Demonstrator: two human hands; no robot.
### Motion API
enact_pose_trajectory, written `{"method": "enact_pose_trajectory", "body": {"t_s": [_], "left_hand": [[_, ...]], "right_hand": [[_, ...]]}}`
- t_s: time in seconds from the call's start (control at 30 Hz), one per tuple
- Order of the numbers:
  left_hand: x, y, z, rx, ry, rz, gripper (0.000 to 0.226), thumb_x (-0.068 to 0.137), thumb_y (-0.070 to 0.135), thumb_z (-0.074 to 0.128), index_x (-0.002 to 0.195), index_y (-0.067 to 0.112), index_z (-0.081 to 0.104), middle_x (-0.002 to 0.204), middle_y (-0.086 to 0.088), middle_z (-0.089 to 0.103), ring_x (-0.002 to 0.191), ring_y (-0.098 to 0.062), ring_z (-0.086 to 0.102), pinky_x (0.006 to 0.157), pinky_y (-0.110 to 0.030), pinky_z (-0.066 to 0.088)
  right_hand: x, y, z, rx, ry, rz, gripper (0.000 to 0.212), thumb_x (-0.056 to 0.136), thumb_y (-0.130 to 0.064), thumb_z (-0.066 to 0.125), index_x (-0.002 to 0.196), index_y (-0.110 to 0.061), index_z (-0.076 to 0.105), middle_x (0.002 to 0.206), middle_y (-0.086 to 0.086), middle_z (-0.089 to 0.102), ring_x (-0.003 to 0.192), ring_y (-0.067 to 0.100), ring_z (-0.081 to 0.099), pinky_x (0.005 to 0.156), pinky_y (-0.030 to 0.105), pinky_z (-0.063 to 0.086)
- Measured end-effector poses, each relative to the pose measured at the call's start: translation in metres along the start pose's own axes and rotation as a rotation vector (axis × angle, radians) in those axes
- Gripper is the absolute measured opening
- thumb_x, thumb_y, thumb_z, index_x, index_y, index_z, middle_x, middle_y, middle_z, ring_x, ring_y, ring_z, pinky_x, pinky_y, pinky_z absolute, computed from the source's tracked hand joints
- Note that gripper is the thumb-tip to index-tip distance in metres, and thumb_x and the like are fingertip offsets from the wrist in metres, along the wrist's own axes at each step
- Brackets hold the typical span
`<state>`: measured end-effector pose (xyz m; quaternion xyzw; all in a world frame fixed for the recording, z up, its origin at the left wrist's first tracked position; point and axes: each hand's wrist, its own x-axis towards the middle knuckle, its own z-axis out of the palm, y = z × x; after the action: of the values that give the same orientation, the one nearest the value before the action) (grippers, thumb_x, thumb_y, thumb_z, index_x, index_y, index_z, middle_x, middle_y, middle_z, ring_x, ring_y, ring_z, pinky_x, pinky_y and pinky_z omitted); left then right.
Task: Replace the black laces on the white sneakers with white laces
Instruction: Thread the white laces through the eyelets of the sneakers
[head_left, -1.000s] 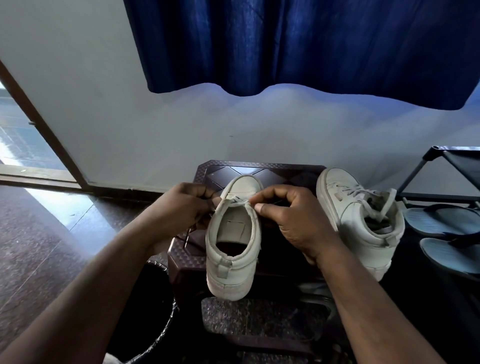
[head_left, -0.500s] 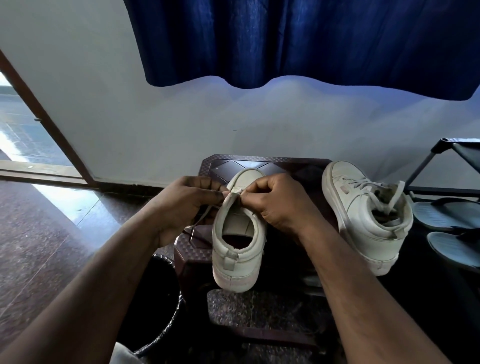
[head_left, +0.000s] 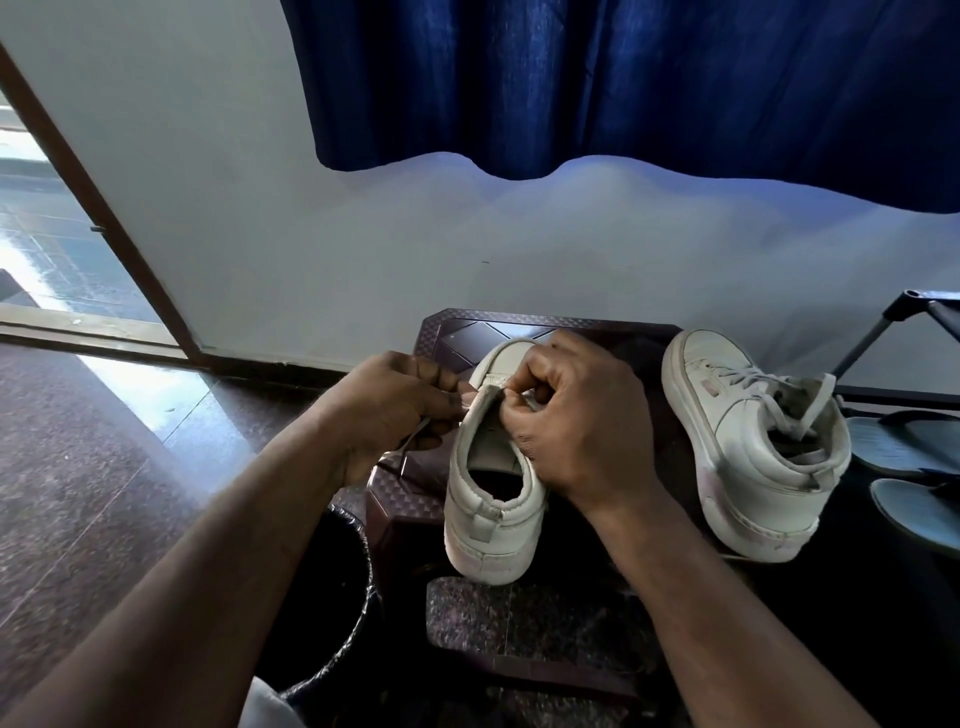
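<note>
A white sneaker (head_left: 488, 514) stands on a dark brown stool (head_left: 405, 499), heel toward me. My left hand (head_left: 395, 410) pinches a white lace (head_left: 415, 436) at the shoe's left eyelet edge; the lace end trails down below my fingers. My right hand (head_left: 576, 426) curls over the shoe's right side and pinches the lace near the tongue. A second white sneaker (head_left: 753, 452) lies to the right, laced with a white lace. No black lace shows.
A black bin (head_left: 322, 597) sits below the stool on the left. Blue slippers (head_left: 914, 467) and a black rack (head_left: 893, 322) are at the right. A blue curtain (head_left: 623, 88) hangs on the white wall behind. An open doorway (head_left: 47, 249) is at far left.
Both hands have closed in tighter on the top of the shoe, the right hand curling further over its right side. The view shifted slightly.
</note>
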<state>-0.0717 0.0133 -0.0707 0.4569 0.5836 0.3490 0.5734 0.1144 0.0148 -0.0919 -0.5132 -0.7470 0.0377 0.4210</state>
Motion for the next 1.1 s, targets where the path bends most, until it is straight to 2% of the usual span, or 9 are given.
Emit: {"method": "enact_pose_trajectory", "body": {"t_s": [0.17,0.33,0.43,0.53,0.6,0.73,0.83,0.93,1.1], "left_hand": [[-0.002,0.002,-0.002,0.023,0.016,0.013,0.039,0.072,0.014,0.081,0.098,-0.013,0.071,0.090,-0.021,0.064,0.083,-0.030,0.056,0.079,-0.040,0.048],[0.000,0.004,-0.005,0.191,0.069,0.007,0.006,0.086,0.000,0.074,0.084,-0.006,0.072,0.065,-0.010,0.063,0.053,-0.015,0.054,0.050,-0.021,0.045],[0.001,0.003,-0.005,0.253,0.070,0.001,0.017,0.084,-0.003,0.073,0.069,0.002,0.067,0.052,-0.003,0.057,0.043,-0.010,0.047,0.043,-0.017,0.038],[0.000,0.000,-0.007,0.212,0.042,0.005,0.005,0.084,-0.004,0.073,0.082,-0.008,0.070,0.055,-0.004,0.058,0.046,-0.011,0.049,0.046,-0.019,0.038],[0.001,-0.003,-0.009,0.149,-0.007,0.004,0.022,0.085,0.005,0.077,0.096,-0.012,0.069,0.067,-0.007,0.064,0.053,-0.013,0.054,0.054,-0.023,0.041],[0.000,-0.005,-0.010,0.021,-0.098,0.013,0.038,0.079,0.033,0.079,0.103,0.003,0.077,0.087,-0.006,0.071,0.068,-0.015,0.059,0.069,-0.030,0.046],[-0.001,-0.005,-0.007,0.014,-0.124,0.040,0.017,0.084,0.029,0.077,0.093,0.015,0.079,0.082,-0.004,0.070,0.063,-0.012,0.059,0.067,-0.029,0.045],[0.000,-0.006,-0.005,-0.006,-0.126,0.055,0.026,0.075,0.032,0.079,0.094,0.014,0.079,0.089,-0.008,0.071,0.076,-0.019,0.061,0.075,-0.033,0.049],[0.003,-0.009,-0.009,0.043,-0.146,0.155,0.027,0.090,0.015,0.072,0.111,-0.002,0.068,0.096,-0.015,0.069,0.088,-0.028,0.058,0.073,-0.031,0.048]], "right_hand": [[-0.002,0.001,0.006,0.041,-0.012,0.098,0.015,0.068,-0.016,0.079,0.066,-0.019,0.064,0.072,-0.010,0.061,0.063,0.008,0.056,0.056,0.034,0.050],[-0.003,0.002,0.003,0.208,-0.080,0.189,0.013,0.073,-0.014,0.080,0.068,-0.019,0.069,0.065,-0.011,0.064,0.060,0.005,0.058,0.057,0.021,0.045],[-0.002,0.010,-0.010,0.467,-0.189,0.373,0.013,0.078,-0.016,0.087,0.073,-0.017,0.074,0.071,-0.005,0.073,0.063,0.005,0.063,0.066,0.024,0.053],[-0.003,0.024,-0.016,0.484,-0.149,0.427,0.012,0.081,-0.022,0.085,0.075,-0.020,0.076,0.075,-0.007,0.076,0.071,0.008,0.068,0.076,0.030,0.055],[-0.003,0.030,-0.017,0.491,-0.127,0.451,0.011,0.085,-0.023,0.082,0.075,-0.023,0.076,0.075,-0.010,0.075,0.070,0.006,0.067,0.075,0.031,0.053],[-0.004,0.036,-0.014,0.501,-0.154,0.506,0.009,0.088,-0.026,0.078,0.079,-0.030,0.078,0.078,-0.012,0.076,0.076,0.007,0.068,0.075,0.033,0.054],[-0.004,0.031,-0.012,0.519,-0.226,0.478,0.007,0.089,-0.023,0.078,0.085,-0.029,0.080,0.087,-0.014,0.078,0.085,0.006,0.071,0.081,0.032,0.054],[-0.001,0.027,-0.014,0.521,-0.281,0.383,0.009,0.090,-0.016,0.078,0.089,-0.024,0.082,0.090,-0.014,0.079,0.091,0.004,0.072,0.090,0.029,0.056],[0.001,0.028,-0.013,0.516,-0.322,0.375,0.008,0.091,-0.018,0.077,0.091,-0.024,0.082,0.091,-0.013,0.079,0.091,0.006,0.072,0.094,0.033,0.057]]}}
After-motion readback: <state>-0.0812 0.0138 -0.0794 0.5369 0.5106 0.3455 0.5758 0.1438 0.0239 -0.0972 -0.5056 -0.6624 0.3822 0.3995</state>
